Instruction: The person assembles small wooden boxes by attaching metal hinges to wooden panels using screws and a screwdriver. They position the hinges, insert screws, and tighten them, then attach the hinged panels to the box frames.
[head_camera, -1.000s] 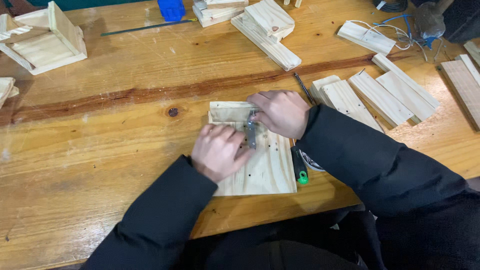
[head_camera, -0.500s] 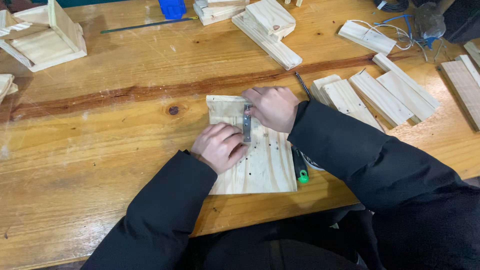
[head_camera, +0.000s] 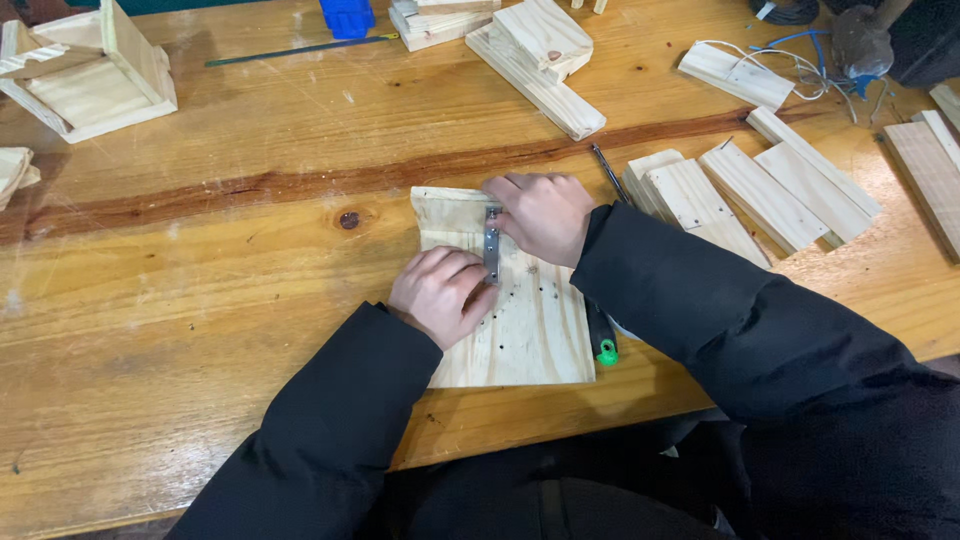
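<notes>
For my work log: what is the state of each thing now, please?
metal strip: flat on board, held at both ends.
wooden board: flat on table, small holes visible.
left hand: touching strip.
right hand: pressing strip's top.
wooden box: partly assembled, open.

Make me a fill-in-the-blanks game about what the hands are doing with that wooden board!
1. Both hands rest on a flat pale board made of ____.
2. The left hand and right hand touch a narrow grey strip made of ____.
3. The small cap peeking out by the board's right edge is coloured ____.
4. The plastic block at the table's far edge is coloured ____.

Missing words: wood; metal; green; blue
</notes>
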